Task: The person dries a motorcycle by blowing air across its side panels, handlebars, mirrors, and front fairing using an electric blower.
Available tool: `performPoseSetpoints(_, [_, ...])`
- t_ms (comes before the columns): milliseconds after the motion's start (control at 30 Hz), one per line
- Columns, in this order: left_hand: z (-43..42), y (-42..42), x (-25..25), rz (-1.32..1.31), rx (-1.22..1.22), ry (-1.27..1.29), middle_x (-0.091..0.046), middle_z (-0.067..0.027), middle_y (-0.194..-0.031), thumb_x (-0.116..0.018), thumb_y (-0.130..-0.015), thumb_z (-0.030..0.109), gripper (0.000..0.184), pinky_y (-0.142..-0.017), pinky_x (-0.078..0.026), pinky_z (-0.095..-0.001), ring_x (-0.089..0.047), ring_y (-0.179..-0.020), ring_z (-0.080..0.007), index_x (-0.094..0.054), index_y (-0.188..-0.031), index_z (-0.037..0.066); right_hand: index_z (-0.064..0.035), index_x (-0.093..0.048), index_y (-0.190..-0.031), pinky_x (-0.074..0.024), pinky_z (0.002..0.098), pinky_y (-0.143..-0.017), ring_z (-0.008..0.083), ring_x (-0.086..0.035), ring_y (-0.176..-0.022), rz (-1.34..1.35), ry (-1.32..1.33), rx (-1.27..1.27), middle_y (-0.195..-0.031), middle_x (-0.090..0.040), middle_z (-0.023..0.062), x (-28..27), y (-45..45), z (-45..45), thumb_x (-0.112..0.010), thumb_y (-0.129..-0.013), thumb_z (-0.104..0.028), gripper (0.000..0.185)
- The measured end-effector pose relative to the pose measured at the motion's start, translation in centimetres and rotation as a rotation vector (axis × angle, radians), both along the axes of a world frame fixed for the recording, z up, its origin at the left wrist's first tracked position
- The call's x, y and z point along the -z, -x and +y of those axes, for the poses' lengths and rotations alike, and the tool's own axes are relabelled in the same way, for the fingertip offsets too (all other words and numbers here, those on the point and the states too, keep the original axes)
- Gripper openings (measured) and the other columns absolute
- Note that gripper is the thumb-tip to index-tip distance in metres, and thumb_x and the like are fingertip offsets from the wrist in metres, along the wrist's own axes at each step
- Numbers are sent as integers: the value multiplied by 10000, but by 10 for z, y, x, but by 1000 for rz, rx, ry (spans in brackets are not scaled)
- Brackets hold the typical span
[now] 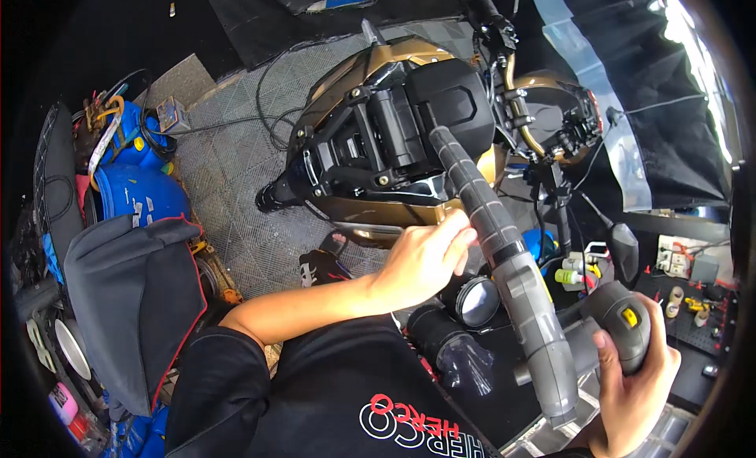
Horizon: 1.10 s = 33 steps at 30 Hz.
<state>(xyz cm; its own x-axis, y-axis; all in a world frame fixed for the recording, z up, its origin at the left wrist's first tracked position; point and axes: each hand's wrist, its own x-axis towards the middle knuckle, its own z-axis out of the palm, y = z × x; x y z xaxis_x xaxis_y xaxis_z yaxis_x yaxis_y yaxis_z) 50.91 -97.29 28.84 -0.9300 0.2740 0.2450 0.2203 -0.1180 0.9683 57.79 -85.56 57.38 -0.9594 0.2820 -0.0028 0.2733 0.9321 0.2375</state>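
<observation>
My right hand [636,383] is wrapped around the rear grip of a grey handheld blower [529,300] with a yellow button. Its long ribbed nozzle [476,194] slants up and left over a motorcycle [386,143]. The bike is black and bronze, with its seat off and the black frame parts under it exposed. My left hand [425,261] hovers right beside the nozzle, fingers curled together. Whether it touches the nozzle or pinches anything small is hidden.
On the left, a dark grey cloth with red edging [134,300] lies near a blue container [142,194]. Black cylinders [472,300] stand below the nozzle. A mirror [624,249] juts out at right, near a black pegboard [705,308]. Cables cross the tiled floor [228,174].
</observation>
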Motion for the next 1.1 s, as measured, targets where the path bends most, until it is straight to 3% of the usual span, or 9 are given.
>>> performPoseSetpoints(33, [2,-3,-2,5,7,-2,-628,-90,-614,-522,-1043,120,87,-508,-496,-398,-663,-547,-281,-530,-991,51,-63,-651,-1239,-419,380,-843,287,-518,-823,-9,4,56,-979,-696,145,-2,-2,0,-792,-848,-417,546])
performPoseSetpoints(67, [5,-5,-3,-47,34,-33,-626,-88,-614,-520,-1046,125,95,-508,-496,-397,-663,-546,-279,-526,-987,51,-156,-673,-1272,-643,361,-720,283,-780,-757,-58,-72,-58,-994,-781,145,-10,4,3,-784,-872,-464,517])
performPoseSetpoints(200, [12,-8,-10,-83,84,-68,-624,-82,-617,-508,-1057,142,122,-509,-496,-394,-662,-547,-277,-516,-977,50,-174,-686,-1254,-640,390,-758,273,-782,-845,-30,105,78,-1008,-781,140,-14,-8,16,-794,-860,-452,495])
performPoseSetpoints(267, [15,-8,-12,-76,92,-71,-625,-81,-618,-504,-1060,145,127,-509,-496,-394,-662,-547,-277,-515,-976,49,-167,-688,-1250,-641,386,-750,256,-778,-812,36,128,-7,-1013,-778,151,-14,-11,19,-797,-860,-435,486])
performPoseSetpoints(600, [33,5,-22,20,95,-117,-619,-77,-605,-490,-1066,150,145,-509,-495,-406,-661,-546,-289,-504,-962,49,-139,-710,-1217,-616,349,-623,210,-761,-671,110,46,116,-891,-780,144,-21,-21,20,-783,-877,-443,462])
performPoseSetpoints(700, [33,4,-26,42,90,-126,-614,-79,-601,-498,-1063,147,144,-503,-493,-406,-659,-541,-293,-503,-959,47,-134,-700,-1235,-618,338,-607,194,-757,-650,110,-11,48,-865,-779,147,-24,-23,22,-779,-879,-450,482])
performPoseSetpoints(867, [30,-10,-23,62,95,-96,-607,-83,-595,-518,-1053,127,132,-483,-484,-391,-653,-527,-285,-503,-953,41,-142,-691,-1252,-632,371,-646,219,-769,-685,16,-2,192,-900,-780,156,-27,-27,26,-782,-868,-470,514])
performPoseSetpoints(933, [27,-20,-19,-62,162,-106,-613,-57,-636,-502,-1058,114,211,-506,-455,-348,-582,-518,-195,-554,-873,29,-154,-693,-1248,-636,384,-656,222,-768,-680,37,86,109,-929,-779,163,-20,-30,33,-783,-863,-479,511])
performPoseSetpoints(1100, [25,-32,-6,-87,185,-72,-620,-65,-629,-510,-1056,109,198,-519,-466,-344,-603,-532,-200,-559,-886,21,-157,-690,-1252,-636,393,-702,252,-775,-765,-112,-31,153,-969,-776,169,-18,-23,27,-786,-857,-476,516])
